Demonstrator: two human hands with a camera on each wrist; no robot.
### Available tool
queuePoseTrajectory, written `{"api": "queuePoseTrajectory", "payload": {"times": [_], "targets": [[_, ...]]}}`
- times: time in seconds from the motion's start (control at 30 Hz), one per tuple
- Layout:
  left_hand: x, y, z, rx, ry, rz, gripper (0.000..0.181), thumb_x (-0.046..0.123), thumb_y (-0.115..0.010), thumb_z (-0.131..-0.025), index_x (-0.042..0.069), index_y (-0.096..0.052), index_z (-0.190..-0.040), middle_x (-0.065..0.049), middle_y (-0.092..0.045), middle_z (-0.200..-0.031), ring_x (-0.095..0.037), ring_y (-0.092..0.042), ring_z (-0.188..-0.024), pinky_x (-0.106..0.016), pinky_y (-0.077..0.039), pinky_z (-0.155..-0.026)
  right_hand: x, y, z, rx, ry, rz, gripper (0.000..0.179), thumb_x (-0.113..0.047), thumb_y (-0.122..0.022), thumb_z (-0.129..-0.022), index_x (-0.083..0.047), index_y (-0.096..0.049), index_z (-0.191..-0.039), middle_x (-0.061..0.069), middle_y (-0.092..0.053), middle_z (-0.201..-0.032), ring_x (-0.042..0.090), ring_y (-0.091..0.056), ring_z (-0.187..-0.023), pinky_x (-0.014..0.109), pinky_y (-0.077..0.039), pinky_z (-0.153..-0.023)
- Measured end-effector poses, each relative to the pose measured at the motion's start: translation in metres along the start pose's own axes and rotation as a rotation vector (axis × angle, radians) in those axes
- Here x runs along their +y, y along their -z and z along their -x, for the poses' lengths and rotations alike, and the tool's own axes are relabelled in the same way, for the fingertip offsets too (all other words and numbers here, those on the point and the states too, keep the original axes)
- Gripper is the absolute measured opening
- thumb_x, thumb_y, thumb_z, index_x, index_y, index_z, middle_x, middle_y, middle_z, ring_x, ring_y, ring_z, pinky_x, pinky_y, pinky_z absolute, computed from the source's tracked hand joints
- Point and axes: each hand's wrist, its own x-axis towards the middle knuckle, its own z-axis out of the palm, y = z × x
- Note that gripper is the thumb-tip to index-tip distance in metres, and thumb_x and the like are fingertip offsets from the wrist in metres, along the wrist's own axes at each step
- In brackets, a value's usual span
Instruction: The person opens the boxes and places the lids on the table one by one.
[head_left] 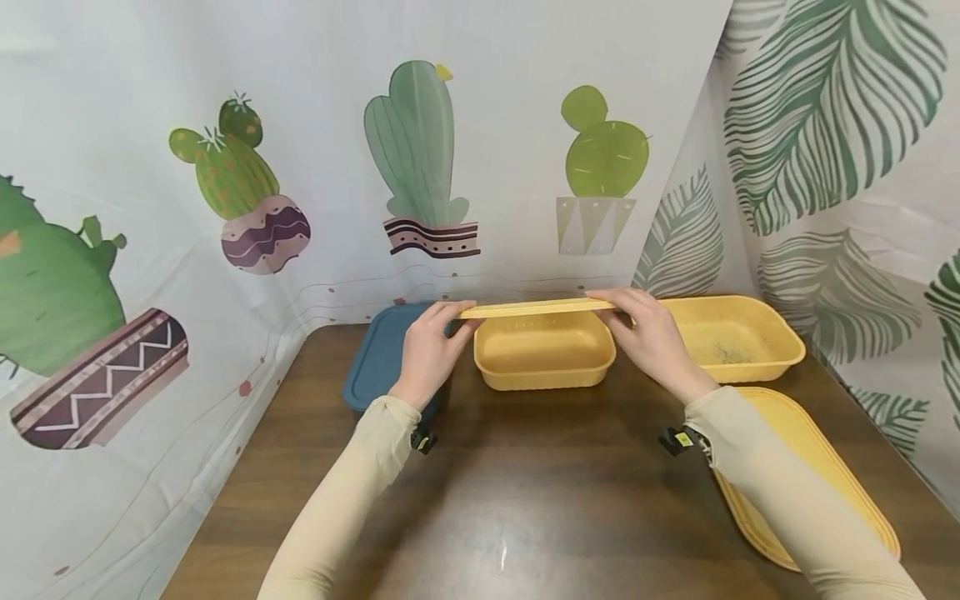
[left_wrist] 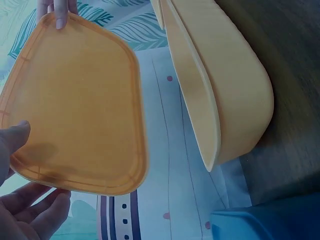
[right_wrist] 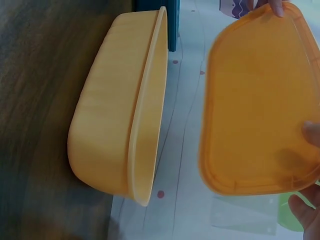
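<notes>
My left hand (head_left: pixel 429 350) and right hand (head_left: pixel 654 337) hold a yellow plastic lid (head_left: pixel 525 309) by its two short ends, thumbs on one face and fingers on the other. The lid is raised over a yellow rectangular container (head_left: pixel 543 380) and appears nearly edge-on in the head view. A gap separates lid and container. Both wrist views show the lid's broad face (left_wrist: pixel 80 100) with its rounded corners and ridged rim, beside the container's outer wall (right_wrist: pixel 110 105). The container stands upright, and no contents are visible inside it.
Left of the container stands a blue lidded box (head_left: pixel 384 354), partly behind my left hand. A second yellow container (head_left: pixel 780 354) with dark specks on its floor is at the back right. Another yellow lid (head_left: pixel 789 437) lies on the brown table (head_left: pixel 525 492), partly under my right sleeve.
</notes>
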Motion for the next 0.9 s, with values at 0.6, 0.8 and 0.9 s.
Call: {"api": "queuePoseTrajectory", "payload": {"times": [0.6, 0.8, 0.9], "targets": [[0.004, 0.009, 0.011, 0.061, 0.028, 0.090, 0.027, 0.033, -0.078, -0.089, 0.011, -0.075, -0.105, -0.001, -0.068, -0.087, -0.019, -0.060, -0.079, -0.043, -0.054, -0.069, -0.018, 0.006, 0.009, -0.011, -0.047, -0.017, 0.036, -0.006, -0.074, -0.092, -0.013, -0.070, -0.127, 0.006, -0.072, -0.104, 0.014, -0.058, -0.078, 0.029, -0.040, -0.056], [0.005, 0.008, 0.014, 0.076, 0.042, 0.093, 0.027, 0.036, -0.076, -0.091, 0.012, -0.074, -0.102, 0.000, -0.067, -0.086, -0.019, -0.059, -0.078, -0.033, -0.050, -0.068, -0.022, 0.007, 0.012, -0.013, -0.074, -0.012, 0.038, -0.008, -0.074, -0.092, -0.012, -0.068, -0.129, 0.008, -0.071, -0.109, 0.016, -0.052, -0.071, 0.026, -0.039, -0.058], [0.006, 0.009, 0.016, 0.077, 0.052, 0.106, 0.028, 0.038, -0.075, -0.092, 0.012, -0.074, -0.101, 0.001, -0.067, -0.087, -0.016, -0.058, -0.078, -0.032, -0.051, -0.067, -0.023, 0.006, 0.014, -0.012, -0.073, -0.011, 0.039, -0.007, -0.075, -0.091, -0.011, -0.067, -0.129, 0.007, -0.072, -0.109, 0.015, -0.050, -0.066, 0.024, -0.039, -0.059]]}}
